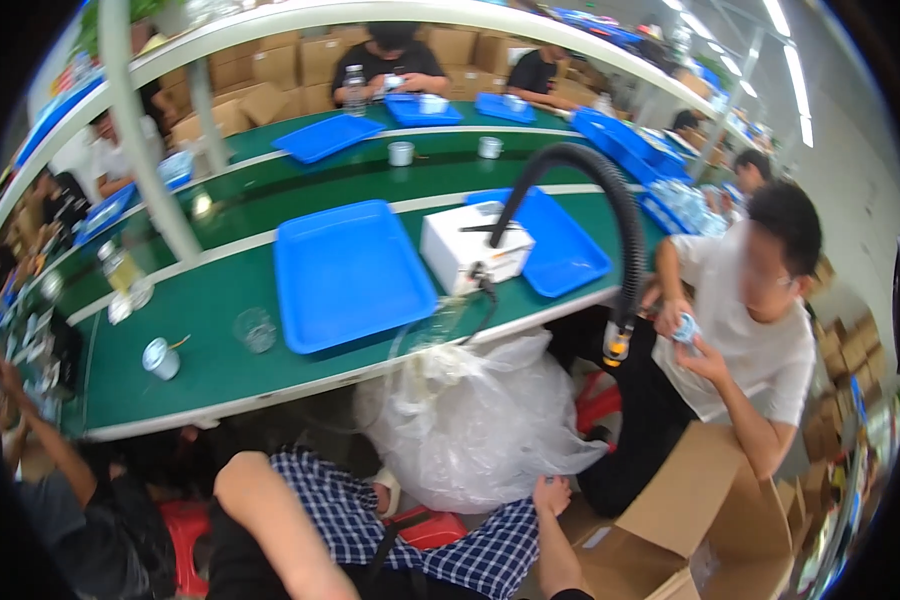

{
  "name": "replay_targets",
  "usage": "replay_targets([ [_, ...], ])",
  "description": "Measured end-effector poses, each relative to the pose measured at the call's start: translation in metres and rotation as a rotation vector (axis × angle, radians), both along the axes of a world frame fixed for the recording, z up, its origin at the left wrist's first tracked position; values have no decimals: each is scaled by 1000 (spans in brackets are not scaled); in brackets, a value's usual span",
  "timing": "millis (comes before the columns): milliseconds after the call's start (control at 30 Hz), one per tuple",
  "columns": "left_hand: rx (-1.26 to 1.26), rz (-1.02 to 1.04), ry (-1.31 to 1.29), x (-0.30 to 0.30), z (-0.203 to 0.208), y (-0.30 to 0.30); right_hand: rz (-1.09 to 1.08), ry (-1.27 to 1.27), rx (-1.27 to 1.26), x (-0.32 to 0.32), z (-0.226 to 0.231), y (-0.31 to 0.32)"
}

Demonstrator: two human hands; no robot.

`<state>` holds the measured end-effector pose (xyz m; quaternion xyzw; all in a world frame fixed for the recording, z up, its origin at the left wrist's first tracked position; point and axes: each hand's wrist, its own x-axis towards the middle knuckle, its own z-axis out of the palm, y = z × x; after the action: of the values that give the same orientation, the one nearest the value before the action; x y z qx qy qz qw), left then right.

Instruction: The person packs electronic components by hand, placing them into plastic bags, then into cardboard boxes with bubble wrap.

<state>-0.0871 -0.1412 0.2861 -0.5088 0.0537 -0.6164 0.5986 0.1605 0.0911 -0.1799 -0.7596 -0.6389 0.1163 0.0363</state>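
Observation:
My right hand (551, 496) rests at the knee of my blue-and-white checkered shorts (495, 550), next to the lower edge of a big clear plastic bag (480, 430). Its fingers look loosely spread, and I see nothing in them. My left arm (280, 525) is bent, elbow up, at the lower edge; its hand is out of the picture. An open cardboard box (670, 500) stands right of my right hand. On the green bench ahead lie a blue tray (350, 275), a white cup (161, 358) with a short string, and a clear cup (255, 330).
A black flexible hose (630, 230) arches over the bench beside a white box (470, 250) and another blue tray (565, 250). To the right, a person in a white shirt (760, 340) handles a small light-blue item. More people work across the bench. A bottle (120, 270) stands left.

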Motion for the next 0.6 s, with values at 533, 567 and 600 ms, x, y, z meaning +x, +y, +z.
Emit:
replay_targets([
  [533,-1849,-246,369,87,-311,41,52,-55,-27,-13,10,-12],
  [567,-1918,-268,362,91,-321,45,52,-91,-21,-15,8,-12],
  [600,-1986,-295,359,92,-321,50,45,-129,-15,-15,7,-12],
])
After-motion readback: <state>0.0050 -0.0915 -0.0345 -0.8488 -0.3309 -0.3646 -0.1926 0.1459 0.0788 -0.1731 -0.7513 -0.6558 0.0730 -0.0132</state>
